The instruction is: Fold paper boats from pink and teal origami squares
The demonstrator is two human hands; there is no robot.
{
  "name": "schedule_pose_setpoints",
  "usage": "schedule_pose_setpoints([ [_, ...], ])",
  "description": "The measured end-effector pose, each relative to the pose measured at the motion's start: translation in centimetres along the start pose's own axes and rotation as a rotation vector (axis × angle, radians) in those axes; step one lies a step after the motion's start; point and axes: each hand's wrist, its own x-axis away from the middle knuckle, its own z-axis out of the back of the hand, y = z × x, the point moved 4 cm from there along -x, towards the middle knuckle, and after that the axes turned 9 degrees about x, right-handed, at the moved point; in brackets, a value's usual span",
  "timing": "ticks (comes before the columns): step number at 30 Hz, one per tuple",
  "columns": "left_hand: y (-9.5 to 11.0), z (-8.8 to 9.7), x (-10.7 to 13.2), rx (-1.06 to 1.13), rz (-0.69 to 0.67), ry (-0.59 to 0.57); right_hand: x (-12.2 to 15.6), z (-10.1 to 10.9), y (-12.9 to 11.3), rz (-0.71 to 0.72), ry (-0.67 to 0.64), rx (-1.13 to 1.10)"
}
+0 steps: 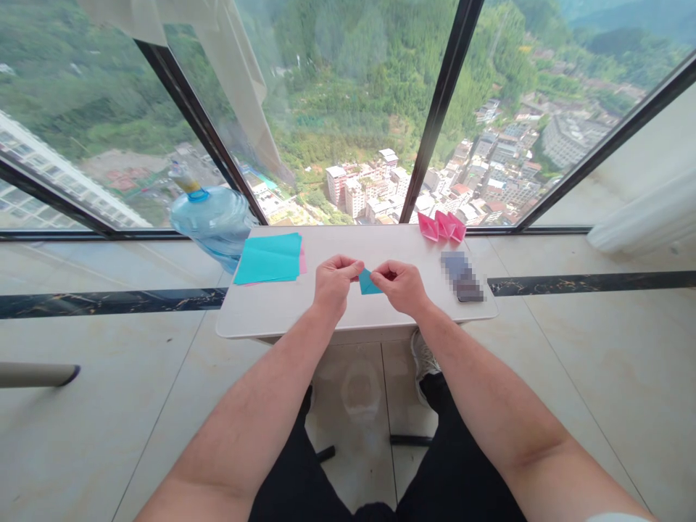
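Observation:
A small folded piece of teal paper [370, 283] is held just above a white table [272, 312]. My left hand [333, 278] pinches its left edge with fingers curled. My right hand [401, 284] pinches its right edge the same way. Both hands hover over the middle of the table, close together. Most of the paper is hidden by my fingers.
A stack of teal sheets [269, 258] with pink sheets under it lies at the table's back left. Folded pink paper shapes [441, 226] stand at the back right. A phone [462, 275] lies on the right. A big water bottle [213, 220] sits on the floor by the window.

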Motion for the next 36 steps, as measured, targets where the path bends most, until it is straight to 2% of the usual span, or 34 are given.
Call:
schedule_pose_setpoints([
  [8, -0.2, -0.2, 0.2, -0.051, -0.014, -0.046, -0.3, 0.1, 0.4, -0.045, -0.004, -0.027],
  [11, -0.2, -0.2, 0.3, -0.121, 0.025, -0.103, -0.5, 0.4, 0.9, -0.079, 0.019, -0.046],
  [16, -0.3, -0.2, 0.2, -0.220, 0.040, -0.197, -0.5, 0.2, 1.3, -0.092, -0.022, -0.086],
  [19, -0.4, 0.1, -0.1, -0.269, -0.018, -0.140, -0.4, 0.1, 1.1, -0.095, -0.029, -0.093],
  [25, 0.0, 0.5, -0.5, -0.095, -0.032, 0.009, -0.6, 0.3, 1.0, -0.117, -0.029, -0.020],
  [31, -0.2, 0.1, -0.1, -0.162, 0.120, -0.080, -0.8, 0.7, 0.9, -0.158, 0.018, -0.003],
  [36, -0.4, 0.3, -0.3, -0.135, 0.120, -0.073, -0.5, 0.8, 0.7, -0.127, -0.006, 0.043],
])
